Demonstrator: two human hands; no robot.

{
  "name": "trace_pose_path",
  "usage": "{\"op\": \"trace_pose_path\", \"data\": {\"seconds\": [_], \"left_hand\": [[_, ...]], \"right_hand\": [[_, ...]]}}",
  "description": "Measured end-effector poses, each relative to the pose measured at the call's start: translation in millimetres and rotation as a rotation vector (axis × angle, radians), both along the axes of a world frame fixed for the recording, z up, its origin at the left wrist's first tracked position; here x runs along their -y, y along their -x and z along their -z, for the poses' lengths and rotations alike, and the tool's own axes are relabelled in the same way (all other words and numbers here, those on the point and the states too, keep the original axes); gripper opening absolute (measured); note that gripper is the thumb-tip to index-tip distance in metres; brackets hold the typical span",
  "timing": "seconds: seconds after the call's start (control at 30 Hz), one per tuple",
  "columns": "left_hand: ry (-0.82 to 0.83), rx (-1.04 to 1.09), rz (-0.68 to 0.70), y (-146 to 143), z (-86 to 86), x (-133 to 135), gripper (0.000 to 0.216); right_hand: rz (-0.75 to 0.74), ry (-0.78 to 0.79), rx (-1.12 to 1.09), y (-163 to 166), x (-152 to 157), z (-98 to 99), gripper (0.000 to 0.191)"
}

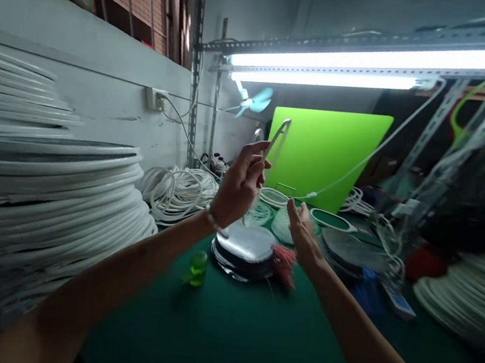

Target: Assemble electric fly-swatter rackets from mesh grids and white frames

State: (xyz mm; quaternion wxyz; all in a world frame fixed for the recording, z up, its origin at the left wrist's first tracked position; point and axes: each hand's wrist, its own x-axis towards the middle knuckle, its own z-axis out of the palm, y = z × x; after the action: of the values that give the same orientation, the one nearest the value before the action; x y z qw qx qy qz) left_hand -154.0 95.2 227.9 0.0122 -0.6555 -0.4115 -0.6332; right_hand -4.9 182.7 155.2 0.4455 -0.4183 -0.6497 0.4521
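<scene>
My left hand (242, 182) is raised above the green table (227, 330) and pinches a thin white ring (277, 136) that stands on edge in front of the bright green board (328, 150). My right hand (302, 231) hovers lower, to the right, fingers apart and holding nothing. Under both hands lies a stack of silvery round discs (244, 251) with a bundle of red wires (285, 262) beside it. A small green bottle (197, 268) stands to the left of the discs.
A tall stack of white rings (46, 190) fills the left side. Loose white rings (176, 189) lie at the back by the wall. More rings and dark discs (348, 247) sit to the right. Tube lights (368, 59) hang overhead.
</scene>
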Motion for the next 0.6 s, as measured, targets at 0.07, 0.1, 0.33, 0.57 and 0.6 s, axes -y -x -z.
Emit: {"op": "trace_pose_path", "data": {"seconds": [0.07,0.1,0.33,0.57,0.6], "left_hand": [[0.111,0.211,0.317,-19,7.6,42,0.031],[0.189,0.301,0.418,-23,16.4,59,0.031],[1.020,0.247,0.433,2,151.0,92,0.045],[1.135,-0.428,0.051,20,229.0,69,0.051],[1.116,-0.433,-0.020,17,230.8,68,0.053]], "right_hand": [[-0.017,-0.026,0.026,-28,24,7.3,0.079],[-0.014,-0.042,0.055,-45,39,14.3,0.071],[0.126,0.428,0.414,-172,148,116.4,0.060],[0.220,0.823,0.468,-266,161,162.7,0.054],[0.178,0.849,0.491,-272,163,163.6,0.054]]}}
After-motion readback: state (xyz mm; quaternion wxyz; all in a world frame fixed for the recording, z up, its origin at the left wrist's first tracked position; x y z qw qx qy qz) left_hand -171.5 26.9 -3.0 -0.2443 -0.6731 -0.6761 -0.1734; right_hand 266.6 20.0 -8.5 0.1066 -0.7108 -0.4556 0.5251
